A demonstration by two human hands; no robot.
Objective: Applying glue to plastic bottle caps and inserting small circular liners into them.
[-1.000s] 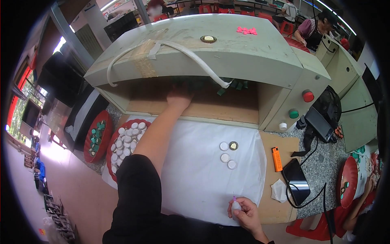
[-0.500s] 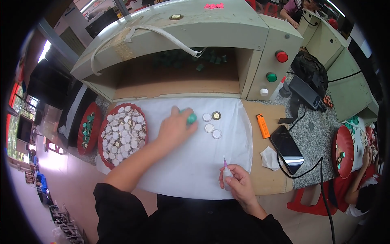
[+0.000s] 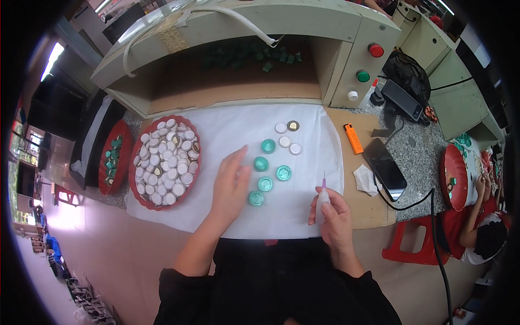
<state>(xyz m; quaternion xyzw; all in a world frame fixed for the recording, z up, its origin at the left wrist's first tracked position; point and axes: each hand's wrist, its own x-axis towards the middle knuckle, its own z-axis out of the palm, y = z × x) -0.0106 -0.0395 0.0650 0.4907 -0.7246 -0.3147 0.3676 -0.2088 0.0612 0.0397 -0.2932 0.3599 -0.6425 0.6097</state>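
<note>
My left hand [image 3: 230, 187] hovers over the white paper [image 3: 216, 125] with its fingers stretched out, holding nothing. Just to its right lie several green bottle caps [image 3: 265, 184], loosely spread with their hollow sides up. Held upright in my right hand [image 3: 337, 219] is a small white squeeze bottle [image 3: 323, 205] with a thin needle tip on a purple base. Farther back on the paper sit three whitish bottle caps [image 3: 285, 141] and a dark cap [image 3: 293, 125] with a pale gold centre.
A red tray [image 3: 134, 187] heaped with whitish caps stands left; beyond it a second red tray [image 3: 125, 135] holds green pieces. An open-fronted machine [image 3: 216, 103] contains green pieces. An orange lighter [image 3: 353, 138], phone [image 3: 385, 169], tissue [image 3: 366, 180] and cable [image 3: 432, 244] lie right. Another person sits far right.
Several green caps now lie on the paper where my left hand held green before. That hand has opened and drawn back nearer. The view has shifted slightly.
</note>
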